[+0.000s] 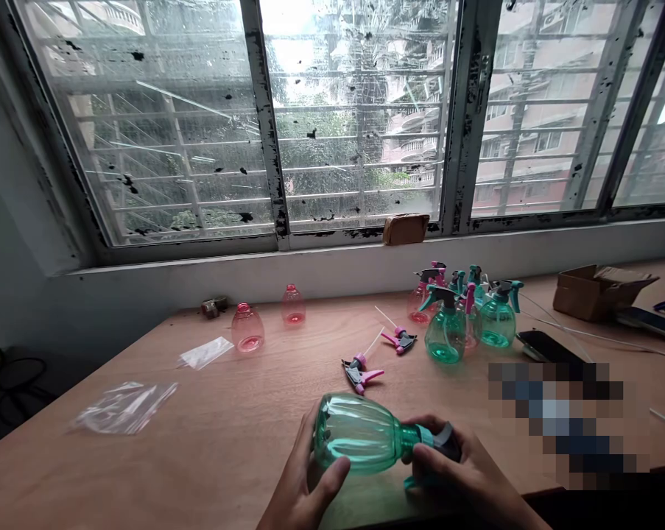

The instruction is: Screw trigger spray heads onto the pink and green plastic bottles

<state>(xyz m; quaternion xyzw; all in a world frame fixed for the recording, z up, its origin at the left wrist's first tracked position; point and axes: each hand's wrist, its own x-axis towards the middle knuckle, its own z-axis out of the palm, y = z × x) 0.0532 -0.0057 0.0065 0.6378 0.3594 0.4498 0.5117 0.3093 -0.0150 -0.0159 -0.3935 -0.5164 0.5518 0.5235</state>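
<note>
I hold a green see-through spray bottle (pixel 359 434) on its side, low over the wooden table (pixel 227 434). My left hand (pixel 304 486) wraps round its round body. At the neck, my right hand (pixel 465 478) is closed on the bottle's grey-and-teal spray head (pixel 445 442). Just beyond the bottle lie two loose pink-and-grey spray heads (pixel 361 370) (pixel 399 339) with white tubes.
A cluster of finished green and pink spray bottles (pixel 459 309) stands at the back right. Two headless pink bottles (pixel 247 327) (pixel 293 304) stand at the back left. Clear plastic bags (pixel 123 406) (pixel 205 352) lie at left. A cardboard box (pixel 597 291), a phone (pixel 545 346) and cables are at right.
</note>
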